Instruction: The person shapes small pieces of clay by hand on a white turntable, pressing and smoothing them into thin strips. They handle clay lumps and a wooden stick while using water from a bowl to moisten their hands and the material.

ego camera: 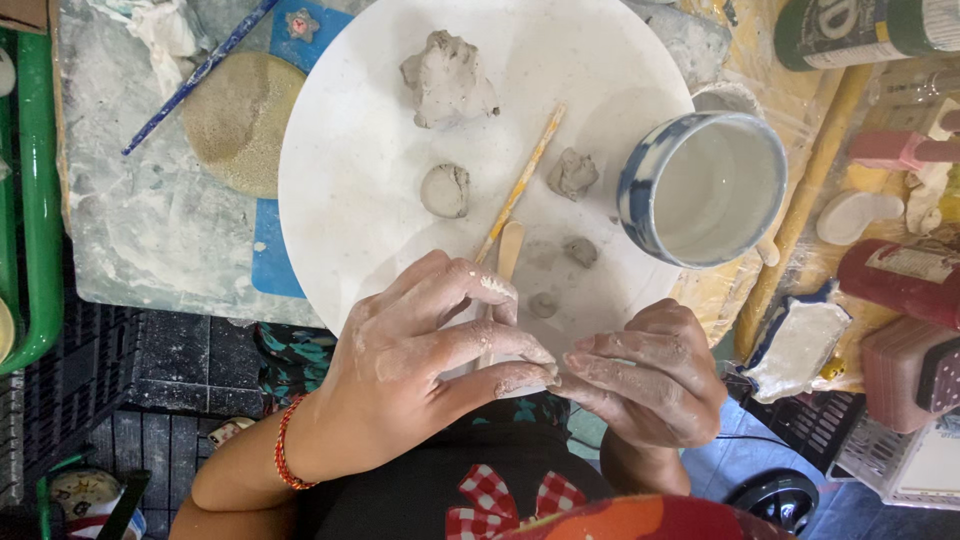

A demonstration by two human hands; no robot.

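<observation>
The table is grey and smeared with white. Below it lies a dark floor, with blue floor further right.

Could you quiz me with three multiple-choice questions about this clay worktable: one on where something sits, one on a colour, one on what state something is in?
1. Where is the biggest clay lump?
A. On the far part of the round white board
B. Inside the cup
C. On the floor

2. What colour is the band on the left wrist?
A. Green
B. Red
C. Black

3. How do the left hand and right hand stand?
A. Far apart
B. Flat on the board
C. Fingertips meeting at the board's near edge

Answers: 1 A, it lies at the top of the board; 2 B, the cord is red; 3 C, the clay-smeared fingertips come together between the hands.
</observation>
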